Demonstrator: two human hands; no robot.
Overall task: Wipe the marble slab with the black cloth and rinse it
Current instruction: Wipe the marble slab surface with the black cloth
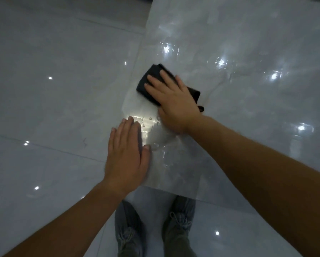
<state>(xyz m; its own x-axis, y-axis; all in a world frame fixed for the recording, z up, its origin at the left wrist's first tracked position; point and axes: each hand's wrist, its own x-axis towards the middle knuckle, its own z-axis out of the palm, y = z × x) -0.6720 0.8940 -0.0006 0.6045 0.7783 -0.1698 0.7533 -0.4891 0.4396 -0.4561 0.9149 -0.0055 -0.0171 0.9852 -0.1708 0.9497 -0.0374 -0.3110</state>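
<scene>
right hand [174, 102]: fingers straight, pressing cloth [151, 78] onto wet slab [248, 101]
left hand [126, 154]: fingers flat on slab edge

The marble slab [248, 112] is pale grey, glossy, wet. The folded black cloth [150, 76] lies flat near its left edge, pressed under my right hand [174, 102].

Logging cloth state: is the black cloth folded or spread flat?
Folded: the cloth is a compact, layered pad under the right hand on the wet slab.
</scene>
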